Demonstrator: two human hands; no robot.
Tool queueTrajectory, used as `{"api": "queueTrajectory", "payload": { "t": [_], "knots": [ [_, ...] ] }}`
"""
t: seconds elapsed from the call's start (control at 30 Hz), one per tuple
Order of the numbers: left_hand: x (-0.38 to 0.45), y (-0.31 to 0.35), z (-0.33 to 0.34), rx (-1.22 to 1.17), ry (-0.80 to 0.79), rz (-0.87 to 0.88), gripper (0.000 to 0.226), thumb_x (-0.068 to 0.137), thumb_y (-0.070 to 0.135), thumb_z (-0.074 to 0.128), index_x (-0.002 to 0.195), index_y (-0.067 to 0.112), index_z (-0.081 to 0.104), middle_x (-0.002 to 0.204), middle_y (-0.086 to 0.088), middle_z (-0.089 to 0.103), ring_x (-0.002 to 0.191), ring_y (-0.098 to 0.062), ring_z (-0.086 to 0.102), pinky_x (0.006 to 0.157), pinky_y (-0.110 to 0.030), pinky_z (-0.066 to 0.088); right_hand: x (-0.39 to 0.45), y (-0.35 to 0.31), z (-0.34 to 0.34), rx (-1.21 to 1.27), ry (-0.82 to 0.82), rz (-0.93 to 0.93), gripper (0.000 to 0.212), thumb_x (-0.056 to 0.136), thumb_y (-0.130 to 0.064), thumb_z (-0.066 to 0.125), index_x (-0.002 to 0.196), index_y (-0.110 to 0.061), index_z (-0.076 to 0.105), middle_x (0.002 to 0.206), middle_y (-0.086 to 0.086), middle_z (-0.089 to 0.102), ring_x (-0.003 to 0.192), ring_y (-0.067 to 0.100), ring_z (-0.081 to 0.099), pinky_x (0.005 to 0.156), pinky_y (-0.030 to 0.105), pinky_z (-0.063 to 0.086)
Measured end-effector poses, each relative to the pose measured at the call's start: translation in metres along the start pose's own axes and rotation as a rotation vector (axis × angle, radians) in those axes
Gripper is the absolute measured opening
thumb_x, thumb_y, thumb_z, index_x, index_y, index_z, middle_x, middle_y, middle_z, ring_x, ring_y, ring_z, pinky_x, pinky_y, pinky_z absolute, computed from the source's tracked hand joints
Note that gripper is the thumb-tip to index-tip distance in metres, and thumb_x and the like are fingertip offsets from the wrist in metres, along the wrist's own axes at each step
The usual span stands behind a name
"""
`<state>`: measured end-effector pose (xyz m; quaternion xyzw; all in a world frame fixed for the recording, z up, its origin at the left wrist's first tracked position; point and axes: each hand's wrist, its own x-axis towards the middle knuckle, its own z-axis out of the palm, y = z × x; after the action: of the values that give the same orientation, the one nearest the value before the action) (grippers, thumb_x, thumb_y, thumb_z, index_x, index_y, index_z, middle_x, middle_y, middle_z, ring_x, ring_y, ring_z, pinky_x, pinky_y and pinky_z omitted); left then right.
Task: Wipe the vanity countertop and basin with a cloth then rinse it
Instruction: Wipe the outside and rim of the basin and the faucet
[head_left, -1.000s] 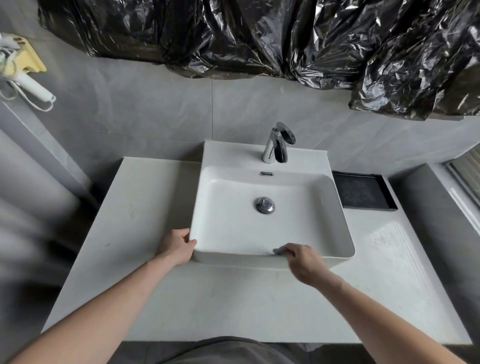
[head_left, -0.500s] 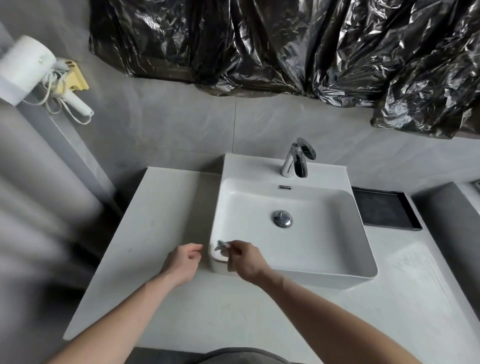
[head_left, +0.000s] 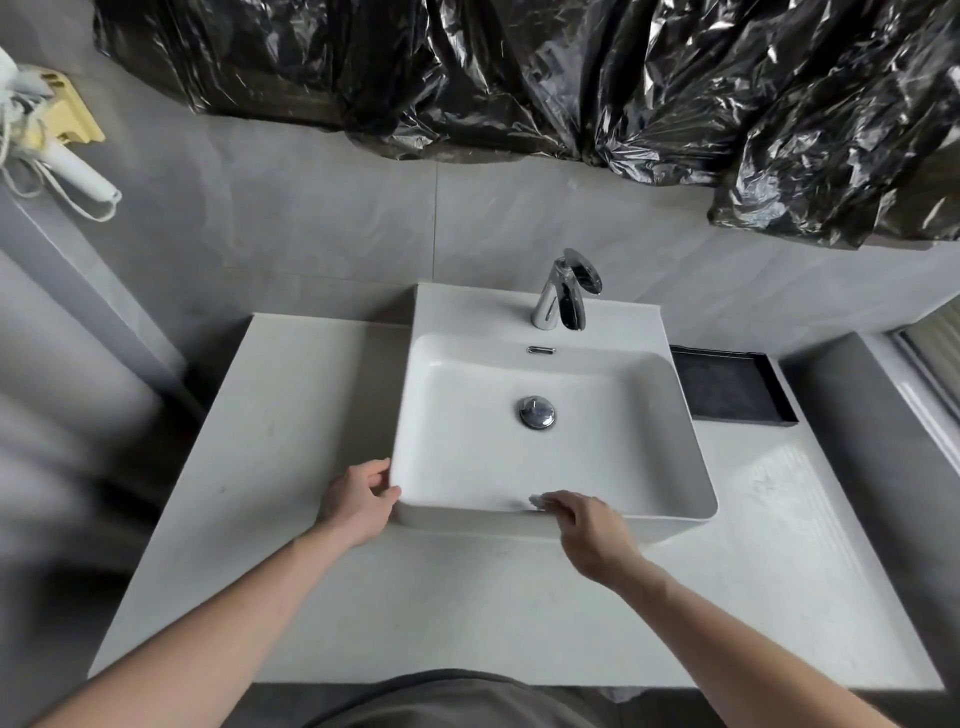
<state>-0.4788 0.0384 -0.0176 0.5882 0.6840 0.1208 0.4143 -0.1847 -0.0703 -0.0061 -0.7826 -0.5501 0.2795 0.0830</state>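
Observation:
A white square basin (head_left: 644, 415) stands on a pale vanity countertop (head_left: 291, 426). My right hand (head_left: 589, 535) lies on the basin's front rim and presses a small white cloth (head_left: 535, 502) against it; only a bit of cloth shows past the fingertips. My left hand (head_left: 358, 501) grips the basin's front left corner, fingers curled on the outer wall. A chrome faucet (head_left: 563, 291) rises at the back rim, and a chrome drain plug (head_left: 537, 412) sits in the middle of the bowl.
A black tray (head_left: 730, 387) lies on the counter right of the basin. Crumpled black plastic sheeting (head_left: 519, 78) hangs on the wall above. A white hair dryer with a cord (head_left: 67, 161) hangs at upper left. A grey ledge (head_left: 862, 415) borders the counter's right side.
My right hand slid with the cloth along the front rim, to the left corner and back toward the middle. My left hand closed onto the basin's front left corner.

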Motion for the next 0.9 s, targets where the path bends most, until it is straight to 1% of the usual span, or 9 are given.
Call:
{"api": "queueTrajectory", "payload": {
  "t": [0.23,0.37,0.43,0.5,0.57,0.67,0.77,0.83,0.9],
  "knots": [
    [-0.005,-0.006,0.000,-0.104,-0.012,-0.059,0.050,0.085,0.026,0.072,0.134,0.024,0.063,0.121,0.003,0.072,0.103,-0.014,0.071,0.101,-0.035,0.051,0.010,-0.084,0.035,0.103,-0.104,-0.166,0.034,0.098,-0.021,0.048,0.123,-0.032,0.069,0.127,-0.012,0.070,0.120,0.016,0.061,0.096,0.024,0.044],
    [-0.015,-0.009,-0.002,-0.133,0.011,-0.054,0.032,0.090,0.018,0.067,0.121,0.025,0.071,0.111,0.004,0.075,0.090,-0.011,0.073,0.086,-0.027,0.055,0.014,-0.106,0.041,0.226,-0.159,-0.211,0.032,0.100,-0.021,0.050,0.121,-0.030,0.071,0.123,-0.012,0.072,0.112,0.013,0.063,0.087,0.019,0.042],
    [-0.021,-0.013,-0.005,-0.118,0.002,-0.054,0.027,0.092,0.016,0.062,0.108,0.035,0.073,0.107,0.009,0.075,0.092,-0.009,0.072,0.087,-0.027,0.055,0.018,-0.108,0.040,0.316,-0.183,-0.199,0.031,0.099,-0.023,0.048,0.117,-0.028,0.073,0.104,-0.014,0.076,0.094,0.012,0.066,0.084,0.021,0.045],
    [-0.029,-0.018,-0.010,-0.119,-0.003,-0.060,0.027,0.093,0.017,0.060,0.095,0.043,0.069,0.103,0.014,0.075,0.095,-0.008,0.071,0.091,-0.032,0.056,0.023,-0.104,0.035,0.439,-0.230,-0.174,0.031,0.096,-0.030,0.046,0.109,-0.026,0.075,0.081,-0.013,0.071,0.074,0.007,0.061,0.082,0.027,0.053],
    [-0.036,-0.022,-0.013,-0.113,0.010,-0.073,0.028,0.094,0.019,0.060,0.093,0.046,0.066,0.103,0.015,0.074,0.095,-0.006,0.071,0.093,-0.031,0.055,0.030,-0.094,0.027,0.557,-0.255,-0.155,0.036,0.088,-0.036,0.043,0.103,-0.024,0.074,0.081,-0.003,0.074,0.068,0.009,0.062,0.085,0.041,0.060],
    [-0.045,-0.023,-0.018,-0.112,0.036,-0.077,0.026,0.093,0.019,0.060,0.103,0.042,0.067,0.105,0.017,0.073,0.096,-0.004,0.070,0.091,-0.027,0.053,0.037,-0.078,0.017,0.611,-0.255,-0.150,0.033,0.089,-0.035,0.045,0.103,-0.025,0.073,0.085,-0.002,0.075,0.071,0.013,0.065,0.089,0.045,0.060],
    [-0.045,-0.021,-0.019,-0.104,0.019,-0.087,0.028,0.093,0.016,0.059,0.109,0.039,0.066,0.107,0.015,0.072,0.098,-0.004,0.069,0.092,-0.026,0.052,0.036,-0.074,0.021,0.533,-0.256,-0.145,0.028,0.095,-0.023,0.046,0.105,-0.028,0.072,0.086,-0.003,0.076,0.080,0.014,0.071,0.092,0.037,0.058],
    [-0.042,-0.019,-0.019,-0.094,-0.007,-0.089,0.029,0.093,0.015,0.058,0.108,0.039,0.065,0.108,0.014,0.072,0.100,-0.004,0.068,0.093,-0.026,0.052,0.035,-0.085,0.028,0.544,-0.257,-0.152,0.030,0.096,-0.019,0.048,0.109,-0.027,0.074,0.090,-0.009,0.077,0.083,0.000,0.071,0.093,0.026,0.056],
    [-0.035,-0.018,-0.019,-0.098,-0.044,-0.086,0.031,0.092,0.012,0.056,0.107,0.039,0.063,0.109,0.012,0.072,0.101,-0.005,0.068,0.093,-0.028,0.053,0.037,-0.101,0.035,0.577,-0.261,-0.152,0.029,0.099,-0.016,0.050,0.112,-0.023,0.075,0.095,-0.011,0.075,0.080,-0.014,0.066,0.083,0.008,0.050]
  ]
}}
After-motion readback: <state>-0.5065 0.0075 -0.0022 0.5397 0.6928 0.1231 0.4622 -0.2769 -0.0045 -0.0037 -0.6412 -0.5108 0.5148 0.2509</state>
